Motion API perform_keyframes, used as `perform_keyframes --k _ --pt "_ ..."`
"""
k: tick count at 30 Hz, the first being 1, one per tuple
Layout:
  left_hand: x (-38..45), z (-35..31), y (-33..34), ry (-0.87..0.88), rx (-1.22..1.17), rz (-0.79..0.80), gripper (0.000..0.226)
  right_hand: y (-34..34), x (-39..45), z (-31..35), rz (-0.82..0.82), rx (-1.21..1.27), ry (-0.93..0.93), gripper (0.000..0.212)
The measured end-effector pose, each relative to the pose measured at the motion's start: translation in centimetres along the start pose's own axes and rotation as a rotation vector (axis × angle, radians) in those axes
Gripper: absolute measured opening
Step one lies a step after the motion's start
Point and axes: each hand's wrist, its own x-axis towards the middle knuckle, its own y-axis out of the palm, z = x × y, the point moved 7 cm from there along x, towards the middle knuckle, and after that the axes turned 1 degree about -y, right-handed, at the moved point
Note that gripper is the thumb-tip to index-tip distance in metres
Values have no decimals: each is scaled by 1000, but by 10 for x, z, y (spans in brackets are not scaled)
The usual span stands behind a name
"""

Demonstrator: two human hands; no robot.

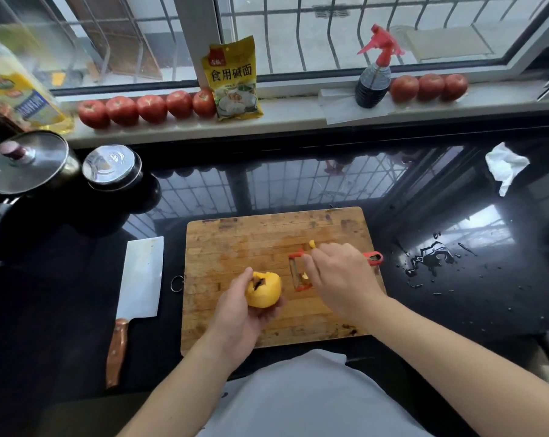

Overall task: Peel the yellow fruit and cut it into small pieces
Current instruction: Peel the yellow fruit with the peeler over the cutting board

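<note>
left grip (235, 313) cups the round yellow fruit (263, 290) over the worn wooden cutting board (235, 244); right grip (339, 275) is closed around the red-handled metal peeler (300, 272), pinching a yellow peel scrap (312, 244).

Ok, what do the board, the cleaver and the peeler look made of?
Board: wood, matte and worn, with visible grain, cut lines and dark stains. Cleaver: bright smooth blade, likely steel; glossy brown handle with pale dots like rivets, probably wood. Peeler: red frame and handle look like plastic; the thin grey blade looks metal, partly hidden by the right hand.
</note>
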Motion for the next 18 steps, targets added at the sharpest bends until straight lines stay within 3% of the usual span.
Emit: perform_keyframes --k 4,7,13,18 --pt "-4 0 8 19 70 -11 47 -12 -17 44 -124 15 -118 43" --pt "-7 -4 13 48 66 6 42 -9 -17 52 -105 -22 -116 42" --pt "-9 -12 13 187 287 -46 31 -18 -12 51 -135 -90 -158 42" --pt "-8 -11 8 216 286 -72 26 -12 -11 35 -100 -101 -187 44"
